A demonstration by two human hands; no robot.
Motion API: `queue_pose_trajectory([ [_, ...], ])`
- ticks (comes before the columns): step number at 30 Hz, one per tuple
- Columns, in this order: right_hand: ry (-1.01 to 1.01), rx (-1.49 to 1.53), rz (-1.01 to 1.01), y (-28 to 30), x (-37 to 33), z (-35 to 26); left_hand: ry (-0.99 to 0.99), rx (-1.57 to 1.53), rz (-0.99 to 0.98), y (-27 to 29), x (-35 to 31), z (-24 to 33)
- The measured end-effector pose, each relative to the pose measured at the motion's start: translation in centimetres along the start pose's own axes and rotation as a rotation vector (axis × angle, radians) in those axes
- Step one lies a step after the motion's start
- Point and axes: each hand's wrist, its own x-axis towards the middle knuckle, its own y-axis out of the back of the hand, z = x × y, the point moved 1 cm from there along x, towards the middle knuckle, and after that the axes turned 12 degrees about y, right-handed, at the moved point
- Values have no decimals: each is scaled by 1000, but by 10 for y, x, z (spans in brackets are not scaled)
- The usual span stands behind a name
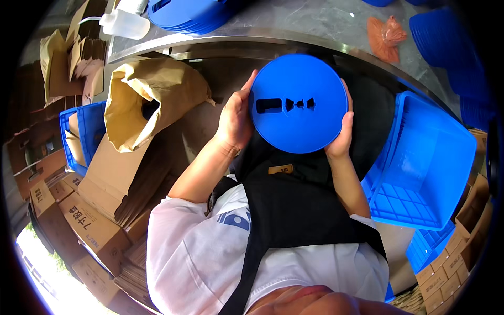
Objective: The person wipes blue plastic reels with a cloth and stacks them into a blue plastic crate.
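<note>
A flat, round blue plastic reel (299, 131) is held up in front of my apron, its face turned toward me. One rectangular slot and several small cut-outs run across its middle. My left hand (237, 116) grips the left edge, with the fingers behind and along the rim. On the opposite edge my right hand (340, 131) is closed too, its thumb at the side and most fingers hidden behind the reel. Beyond it, on the metal table (294, 26), stand a stack of blue reels (197, 18) at the left and more stacked reels (436, 39) at the right.
An open brown paper sack (173, 84) lies to my left, above leaning cardboard sheets (113, 170) and cartons (94, 226). A blue plastic crate (430, 157) stands at my right. On the table are a white squeeze bottle (126, 25) and an orange plastic bag (386, 39).
</note>
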Motion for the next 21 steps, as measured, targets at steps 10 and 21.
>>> queue_pose_trajectory([
  [10, 29, 92, 33, -18, 90, -26, -251, 5, -70, -35, 25, 41],
  [21, -181, 370, -139, -137, 203, -29, -812, -80, 373, -46, -11, 143],
])
